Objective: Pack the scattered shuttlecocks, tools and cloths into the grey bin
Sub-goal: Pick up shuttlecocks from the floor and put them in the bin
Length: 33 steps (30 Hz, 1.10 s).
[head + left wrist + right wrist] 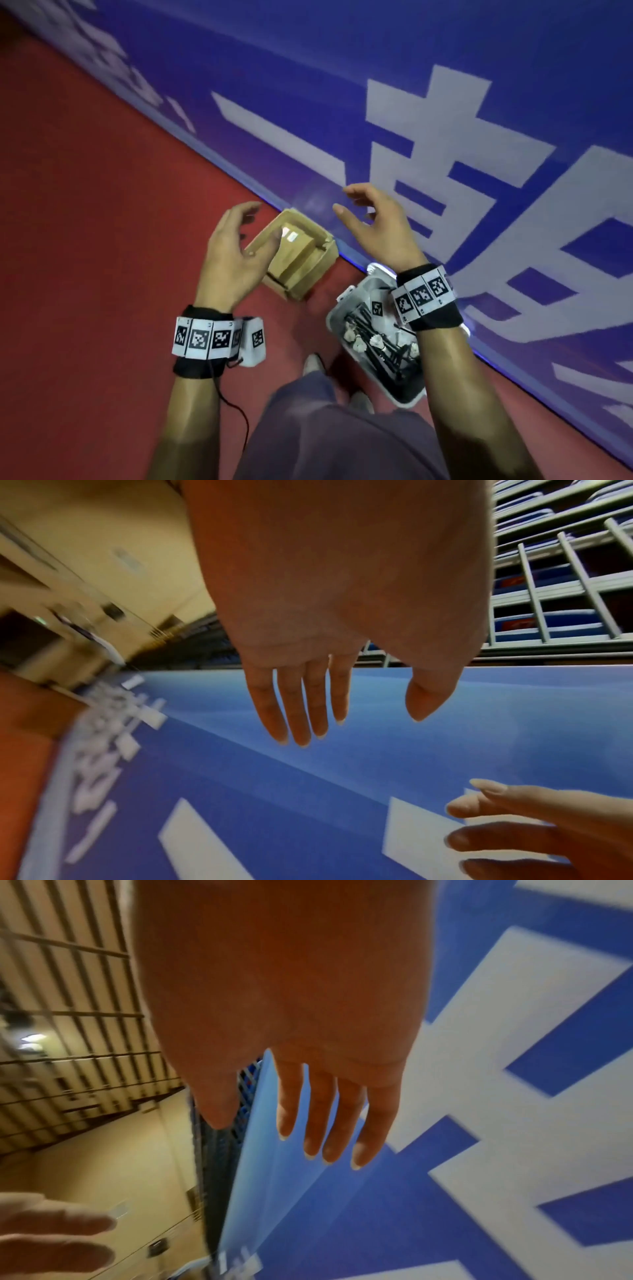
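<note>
The grey bin (pixel 333 320) stands on the red floor (pixel 85 212) at the foot of the blue banner, partly hidden under my right wrist. Inside lie black tools (pixel 388 358) and white shuttlecocks (pixel 356 339). My left hand (pixel 239 240) hovers with relaxed fingers over a brown cardboard box (pixel 298 263) and holds nothing. My right hand (pixel 363 212) is raised in front of the banner, fingers spread, also empty. The left wrist view shows the left hand (pixel 356 723) open, and the right wrist view shows the right hand (pixel 274 1137) open. No cloths are in view.
A blue banner (pixel 462 144) with large white characters runs diagonally along the floor's right side. The open cardboard box holds a smaller brown carton. My legs and shoes (pixel 313 365) are just left of the bin. A black cable hangs from my left wristband.
</note>
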Tool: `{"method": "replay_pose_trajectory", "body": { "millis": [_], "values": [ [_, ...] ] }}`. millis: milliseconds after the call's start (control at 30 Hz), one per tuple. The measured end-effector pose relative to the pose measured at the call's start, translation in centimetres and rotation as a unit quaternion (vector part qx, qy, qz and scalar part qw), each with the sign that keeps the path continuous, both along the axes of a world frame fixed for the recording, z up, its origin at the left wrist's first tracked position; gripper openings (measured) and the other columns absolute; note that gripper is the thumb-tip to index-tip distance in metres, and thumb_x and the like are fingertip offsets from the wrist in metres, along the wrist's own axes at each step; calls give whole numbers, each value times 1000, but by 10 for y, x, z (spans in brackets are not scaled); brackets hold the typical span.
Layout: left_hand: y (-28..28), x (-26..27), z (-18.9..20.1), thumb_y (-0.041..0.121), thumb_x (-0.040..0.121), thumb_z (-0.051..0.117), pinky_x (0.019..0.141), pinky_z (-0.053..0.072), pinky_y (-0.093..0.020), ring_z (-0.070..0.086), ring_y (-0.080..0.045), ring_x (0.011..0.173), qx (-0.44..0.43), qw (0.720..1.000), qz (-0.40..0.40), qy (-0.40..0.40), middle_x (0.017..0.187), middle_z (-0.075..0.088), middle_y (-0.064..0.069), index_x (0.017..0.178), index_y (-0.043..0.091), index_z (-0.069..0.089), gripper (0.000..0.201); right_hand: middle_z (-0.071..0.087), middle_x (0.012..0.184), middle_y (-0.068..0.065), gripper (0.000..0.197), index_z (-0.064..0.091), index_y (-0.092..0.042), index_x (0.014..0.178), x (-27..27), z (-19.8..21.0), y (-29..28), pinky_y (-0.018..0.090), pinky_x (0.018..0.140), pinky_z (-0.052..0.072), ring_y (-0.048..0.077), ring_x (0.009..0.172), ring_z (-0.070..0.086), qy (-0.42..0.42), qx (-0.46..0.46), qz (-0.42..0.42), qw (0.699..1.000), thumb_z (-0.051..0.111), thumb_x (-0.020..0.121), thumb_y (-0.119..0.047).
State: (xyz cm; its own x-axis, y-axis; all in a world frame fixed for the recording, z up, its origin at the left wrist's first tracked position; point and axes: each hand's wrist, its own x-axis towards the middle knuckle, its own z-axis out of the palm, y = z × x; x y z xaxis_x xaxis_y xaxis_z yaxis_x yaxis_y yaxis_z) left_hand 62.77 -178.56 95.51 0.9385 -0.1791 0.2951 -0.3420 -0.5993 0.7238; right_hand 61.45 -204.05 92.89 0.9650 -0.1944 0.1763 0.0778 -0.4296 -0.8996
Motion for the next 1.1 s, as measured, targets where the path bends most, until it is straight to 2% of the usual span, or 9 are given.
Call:
{"method": "replay_pose_trajectory", "body": {
  "millis": [67,167,233,367,567,700,833,967,1100],
  "values": [
    [41,-30,3,34,90,75,90,54,-34,61,-5,114,4,998,62,-9,123,63,6,130,21,60,45,68,119,-11,36,66,-26,121,6,6,39,27,96,52,3,109,62,0,2,58,998,72,92,-46],
    [110,-82,6,37,91,74,94,54,-37,60,-5,114,8,985,175,-4,126,63,7,132,23,59,46,70,118,-8,33,68,-22,119,7,16,112,23,96,50,5,110,64,-4,11,161,987,74,92,-39],
    [141,-109,6,40,92,72,95,53,-36,59,-3,115,9,975,220,5,128,62,9,133,24,57,47,70,117,-8,32,68,-22,120,5,19,147,20,93,50,3,110,64,-16,9,201,979,74,93,-37],
    [227,-200,2,42,92,71,95,53,-35,59,-6,116,14,933,360,3,130,60,10,134,24,56,48,67,119,-11,31,66,-27,120,-23,19,266,20,90,52,-1,109,62,-11,-11,346,938,72,92,-41],
    [339,-375,-18,43,91,72,96,53,-39,60,-8,115,16,842,540,10,129,61,9,134,24,56,50,67,117,-15,31,65,-34,117,-115,9,458,32,90,55,-1,106,64,-9,-32,527,849,71,90,-48],
    [400,-504,-32,44,89,72,95,54,-42,61,-8,113,-9,771,636,31,129,62,10,133,23,57,51,66,116,-16,31,63,-36,117,-212,1,584,34,93,55,0,107,64,-4,-22,619,785,69,90,-51],
    [438,-619,-46,50,88,71,97,53,-41,61,-6,114,-19,701,710,64,129,61,14,134,27,56,53,67,115,-14,30,64,-34,117,-317,-12,684,33,92,56,0,106,64,5,-16,701,713,71,91,-47],
    [457,-698,-61,50,88,71,98,53,-40,59,-4,115,-31,636,766,88,131,60,15,135,27,55,55,68,114,-13,31,65,-33,117,-398,-26,759,35,92,56,1,106,65,7,-27,764,645,72,90,-47],
    [480,-748,-79,52,89,70,99,53,-39,57,-4,117,-50,580,805,116,132,58,14,137,27,53,57,69,113,-11,30,66,-31,117,-460,-43,824,34,94,55,2,105,65,17,-43,807,589,73,90,-42]
  ]
}}
